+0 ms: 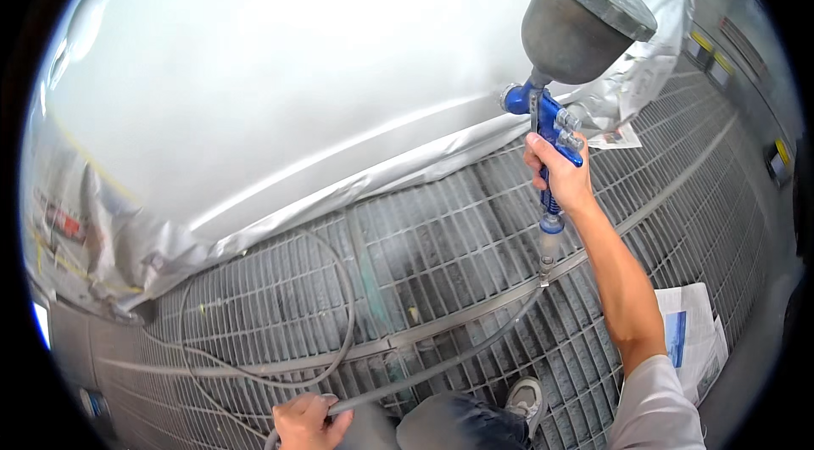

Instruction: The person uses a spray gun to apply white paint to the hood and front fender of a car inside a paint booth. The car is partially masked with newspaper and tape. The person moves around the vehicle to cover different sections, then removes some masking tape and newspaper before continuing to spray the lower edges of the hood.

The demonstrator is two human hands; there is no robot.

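Observation:
A blue spray gun (547,119) with a dull metal gravity cup (577,22) on top is gripped in my right hand (560,172), fingers wrapped round its handle. Its nozzle faces left, toward a pale silver-white car door panel (280,68), with some space between. From the fitting under the handle a grey air hose (441,372) runs down and left to my left hand (312,423), closed round it near the lower edge. Masking film (365,183) hangs along the panel's lower edge.
More hose loops across the metal floor grating (475,255). Newspaper sheets (691,340) lie right of my arm. Crumpled masking (144,255) covers the car at left. My shoe (527,403) stands on the grating. Yellow-topped containers (708,55) are at the far right.

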